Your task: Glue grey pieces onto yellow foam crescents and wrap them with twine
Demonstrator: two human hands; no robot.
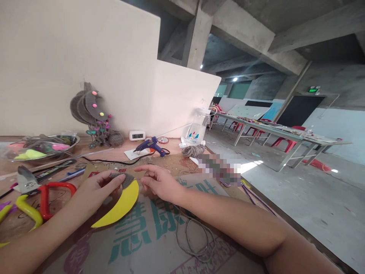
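A yellow crescent moon cutout, its upper end wrapped in grey yarn, is pinched at that end between the thumb and fingers of my left hand. Just right of the wrapped tip, my right hand has its fingers curled, the index reaching toward the moon. Grey yarn runs out from under that hand and lies in loose loops on the printed cardboard. The strand inside the right fingers is mostly hidden.
Beyond the hands are a blue glue gun, a white digital clock and a yarn skein. At left lie red-handled cutters, a utility knife and a metal bowl. A finished grey moon ornament hangs on the white partition.
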